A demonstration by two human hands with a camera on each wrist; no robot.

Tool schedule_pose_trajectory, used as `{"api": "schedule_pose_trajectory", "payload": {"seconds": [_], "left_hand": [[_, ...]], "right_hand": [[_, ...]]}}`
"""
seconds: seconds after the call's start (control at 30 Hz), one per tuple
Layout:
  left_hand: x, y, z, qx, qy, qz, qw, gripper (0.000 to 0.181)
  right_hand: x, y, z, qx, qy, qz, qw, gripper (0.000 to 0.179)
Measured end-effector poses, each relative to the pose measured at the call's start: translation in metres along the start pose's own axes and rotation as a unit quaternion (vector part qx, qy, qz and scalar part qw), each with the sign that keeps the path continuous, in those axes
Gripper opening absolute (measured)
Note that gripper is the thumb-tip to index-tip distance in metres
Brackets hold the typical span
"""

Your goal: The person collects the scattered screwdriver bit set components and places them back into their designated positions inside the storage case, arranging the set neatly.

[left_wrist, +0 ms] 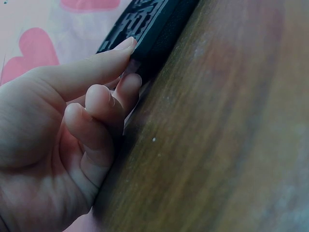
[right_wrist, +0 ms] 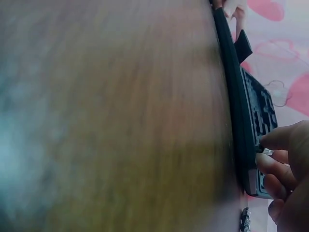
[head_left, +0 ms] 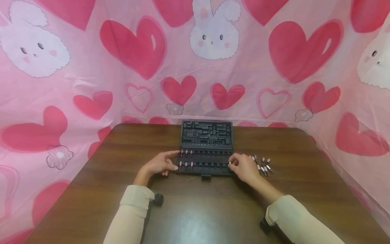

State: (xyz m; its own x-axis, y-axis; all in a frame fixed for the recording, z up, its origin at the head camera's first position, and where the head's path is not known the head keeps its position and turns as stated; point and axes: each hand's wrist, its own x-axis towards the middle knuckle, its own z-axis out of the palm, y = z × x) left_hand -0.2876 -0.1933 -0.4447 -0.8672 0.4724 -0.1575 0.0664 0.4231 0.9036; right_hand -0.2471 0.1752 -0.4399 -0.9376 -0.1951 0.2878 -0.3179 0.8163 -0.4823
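Observation:
An open black plastic socket case [head_left: 211, 158] lies on the table, its molded lid [head_left: 206, 134] raised at the back. Silver-and-dark bit sockets [head_left: 186, 165] sit in its left slots, three in the back row and three in the front. My left hand [head_left: 159, 164] holds the case's left edge, thumb at the front corner and index finger stretched toward the back; the other fingers curl beside it. At the case's right end, my right hand [head_left: 244, 167] pinches a small silver bit socket [right_wrist: 267, 152] between thumb and fingers, over the front row.
Several loose bit sockets [head_left: 264, 169] lie on the wooden table [head_left: 182, 210] just right of the case, partly behind my right hand. A pink cloth [head_left: 201, 74] with hearts and rabbits hangs around the table's back and sides.

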Motion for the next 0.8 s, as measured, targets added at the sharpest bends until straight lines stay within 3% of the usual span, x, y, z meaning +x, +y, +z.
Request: {"api": "schedule_pose_trajectory", "payload": {"seconds": [0.43,0.8], "left_hand": [[-0.0041,0.0042,-0.0010,-0.004,0.005,-0.009,0.9999,0.072],[-0.0012,0.0042,0.0006,0.003,0.008,-0.015,0.9998,0.071]], "right_hand": [[0.0064,0.0012,0.0026,0.041,-0.044,0.021,0.9980,0.008],[0.0068,-0.0019,0.0047,0.042,-0.036,0.039,0.9977,0.009]]}}
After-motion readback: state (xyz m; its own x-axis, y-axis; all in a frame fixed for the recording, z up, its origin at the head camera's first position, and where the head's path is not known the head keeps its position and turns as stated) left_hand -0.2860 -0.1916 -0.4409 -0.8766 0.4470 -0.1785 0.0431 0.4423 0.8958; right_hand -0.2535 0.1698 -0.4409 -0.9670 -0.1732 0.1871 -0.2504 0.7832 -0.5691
